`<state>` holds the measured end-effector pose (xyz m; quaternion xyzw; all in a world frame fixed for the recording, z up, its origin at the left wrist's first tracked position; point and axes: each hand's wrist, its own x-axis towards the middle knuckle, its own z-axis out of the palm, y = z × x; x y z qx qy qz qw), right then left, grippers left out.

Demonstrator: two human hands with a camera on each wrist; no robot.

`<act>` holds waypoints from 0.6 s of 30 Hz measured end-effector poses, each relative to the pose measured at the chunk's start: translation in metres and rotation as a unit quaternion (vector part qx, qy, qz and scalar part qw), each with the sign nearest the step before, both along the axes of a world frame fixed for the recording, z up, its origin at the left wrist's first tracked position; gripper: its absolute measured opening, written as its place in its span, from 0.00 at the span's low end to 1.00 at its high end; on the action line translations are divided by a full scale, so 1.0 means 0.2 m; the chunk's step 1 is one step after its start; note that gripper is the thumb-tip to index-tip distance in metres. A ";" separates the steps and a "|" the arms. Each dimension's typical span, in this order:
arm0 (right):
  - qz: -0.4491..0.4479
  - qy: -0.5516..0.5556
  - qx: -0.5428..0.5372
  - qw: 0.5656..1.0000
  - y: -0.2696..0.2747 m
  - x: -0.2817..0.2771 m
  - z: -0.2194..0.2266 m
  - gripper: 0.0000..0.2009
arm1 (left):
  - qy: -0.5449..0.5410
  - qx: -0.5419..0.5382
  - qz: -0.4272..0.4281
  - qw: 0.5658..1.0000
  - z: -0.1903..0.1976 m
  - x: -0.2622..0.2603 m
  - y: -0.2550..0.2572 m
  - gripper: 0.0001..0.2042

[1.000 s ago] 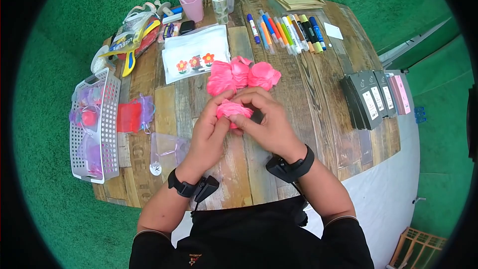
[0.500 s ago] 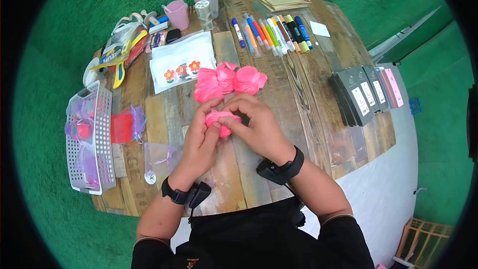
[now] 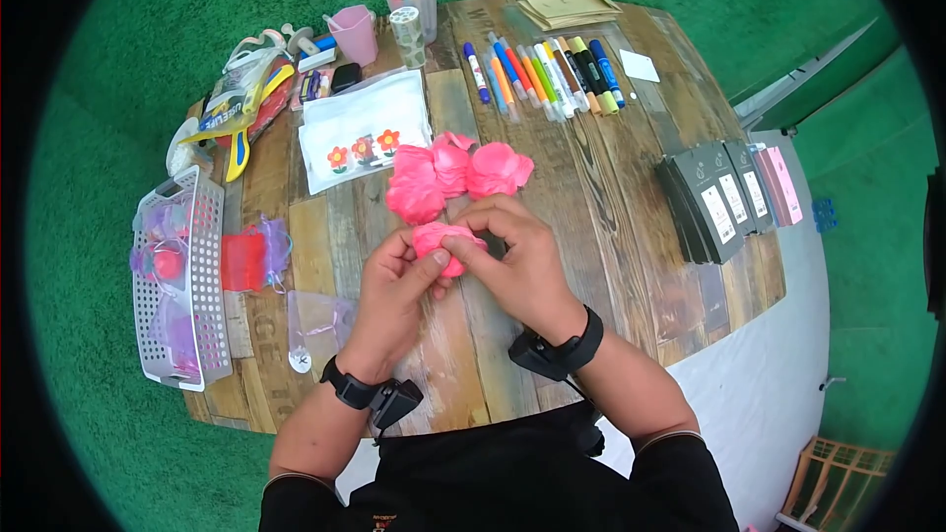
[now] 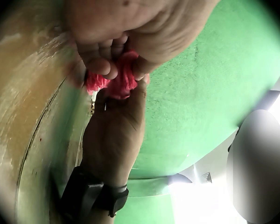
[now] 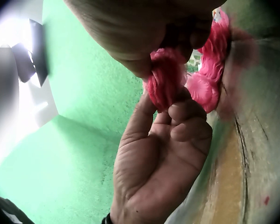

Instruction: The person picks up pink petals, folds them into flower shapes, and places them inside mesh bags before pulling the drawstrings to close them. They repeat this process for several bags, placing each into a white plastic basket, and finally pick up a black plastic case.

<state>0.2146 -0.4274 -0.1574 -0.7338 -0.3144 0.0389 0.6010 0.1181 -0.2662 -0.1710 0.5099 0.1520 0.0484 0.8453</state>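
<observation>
Between both hands, close in front of the body, is a bundle of thin pink petals (image 3: 441, 238), ruffled at its edges. My left hand (image 3: 392, 288) pinches its left side between thumb and fingers. The right hand (image 3: 524, 264) grips the other side, its thumb across the front beside the left thumb. In the right wrist view the layered petals (image 5: 164, 84) are squeezed between the fingertips of both hands. Just beyond the hands, several more pink petal stacks (image 3: 451, 169) lie on the wooden table (image 3: 631, 286).
A white pouch with printed flowers (image 3: 370, 118) lies behind the petals. Markers (image 3: 552, 79) are lined up at the back. A white basket (image 3: 207, 286) with mesh bags stands left, near a red mesh bag (image 3: 243, 261). Black boxes (image 3: 702, 202) stand right.
The head view has shifted, so the table appears further left and slightly lower. The left fingers have drawn down beside the petal bundle, and both hands still hold it.
</observation>
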 end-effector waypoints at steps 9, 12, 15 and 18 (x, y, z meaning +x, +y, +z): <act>0.064 0.061 -0.026 0.996 -0.09 0.08 0.08 0.16 | -0.001 -0.039 0.011 0.999 0.02 0.00 0.00 0.04; 0.004 -0.039 -0.107 0.993 -0.19 0.24 0.20 0.17 | 0.007 -0.003 0.007 1.000 0.00 0.00 0.00 0.03; -0.003 -0.224 -0.207 0.952 -0.21 0.37 0.23 0.16 | 0.006 0.024 -0.011 1.000 -0.02 0.00 0.00 0.04; 0.018 -0.286 -0.242 0.927 -0.19 0.43 0.21 0.15 | 0.016 0.036 -0.023 0.999 -0.02 0.00 0.00 0.04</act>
